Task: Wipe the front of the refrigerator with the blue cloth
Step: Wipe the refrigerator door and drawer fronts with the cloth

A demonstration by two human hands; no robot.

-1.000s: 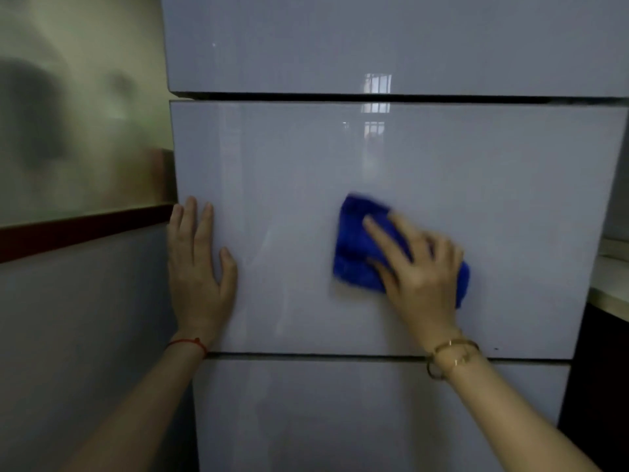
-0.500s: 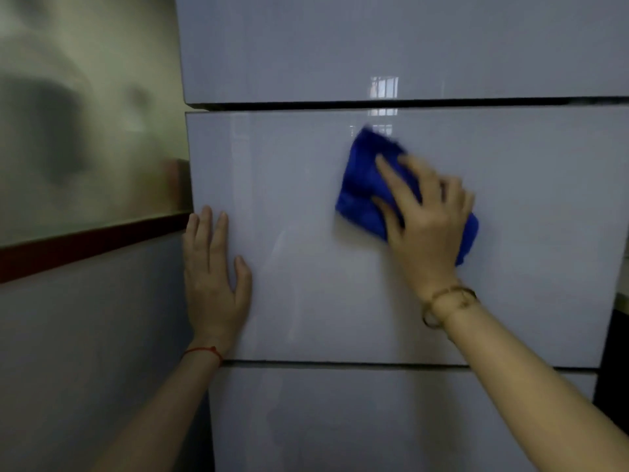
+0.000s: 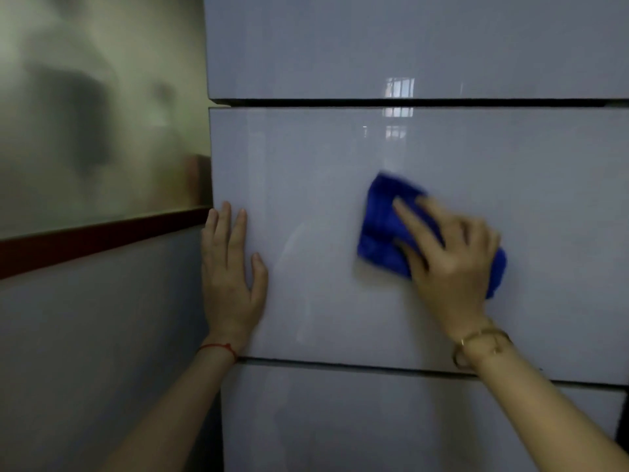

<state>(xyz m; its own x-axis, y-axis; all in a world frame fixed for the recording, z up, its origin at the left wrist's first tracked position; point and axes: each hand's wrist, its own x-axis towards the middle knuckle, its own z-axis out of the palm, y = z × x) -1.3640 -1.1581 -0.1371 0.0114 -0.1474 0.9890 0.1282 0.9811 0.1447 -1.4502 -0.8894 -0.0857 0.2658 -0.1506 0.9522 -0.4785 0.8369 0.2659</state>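
Wiping looks partway done. The right hand (image 3: 449,267), fingers spread flat, presses the cloth (image 3: 383,226) on the refrigerator's (image 3: 340,158) middle panel, toward three o'clock from centre. The left hand (image 3: 231,277) lies flat and open at the panel's nine o'clock edge. Blur hides streaks, so the other panels perhaps remain.

The refrigerator (image 3: 510,172) front shows three glossy pale panels divided by two dark horizontal gaps. The left hand (image 3: 231,284) lies flat on the middle panel at its left edge, fingers straight and pointing up. The right hand (image 3: 449,264) presses the blue cloth (image 3: 379,229) against the same panel near its centre, fingers spread. The cloth outline is blurred. There is a red cord (image 3: 219,347) on the left wrist and a gold bracelet (image 3: 480,340) on the right.
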